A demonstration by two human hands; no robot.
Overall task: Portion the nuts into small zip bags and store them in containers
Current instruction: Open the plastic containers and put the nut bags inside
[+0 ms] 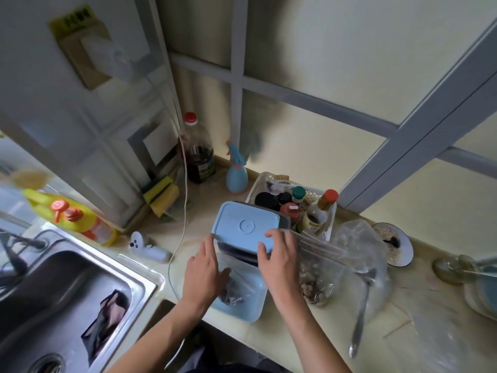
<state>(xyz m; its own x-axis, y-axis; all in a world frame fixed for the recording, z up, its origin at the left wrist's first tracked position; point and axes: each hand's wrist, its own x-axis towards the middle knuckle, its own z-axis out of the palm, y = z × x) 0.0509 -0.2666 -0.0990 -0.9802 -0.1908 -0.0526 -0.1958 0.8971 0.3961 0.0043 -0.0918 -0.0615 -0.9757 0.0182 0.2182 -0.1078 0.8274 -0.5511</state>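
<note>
Standing at a kitchen counter [269, 343], a person works over a light-blue container [242, 310] set near the front edge, just right of the steel sink [67, 286]. A dark cloth [106, 319] lies in the sink basin, a yellow spray bottle [70, 214] sits behind it, and a white controller [146, 247] rests on the counter beside a trailing white cable [184, 211].

The left hand [204, 275] lies against the container's left side, fingers nearly straight and relaxed, thumb on a small zip bag [236, 286] of dark contents sitting inside the container — it grips nothing. The right hand [278, 257] holds the near edge of the light-blue lid [244, 227], fingers curled over the top; the lid is tilted above the container's far end.

Just right of the container, a larger clear zip bag of nuts [316, 281] stands open, touching the right wrist. A metal spoon [360, 316] leans in a glass bowl [376, 286] beside it. Behind, a white basket [265, 181] holds sauce bottles and jars, with a blue spray bottle [236, 176] and a dark-liquid bottle [197, 154] against the wall.
</note>
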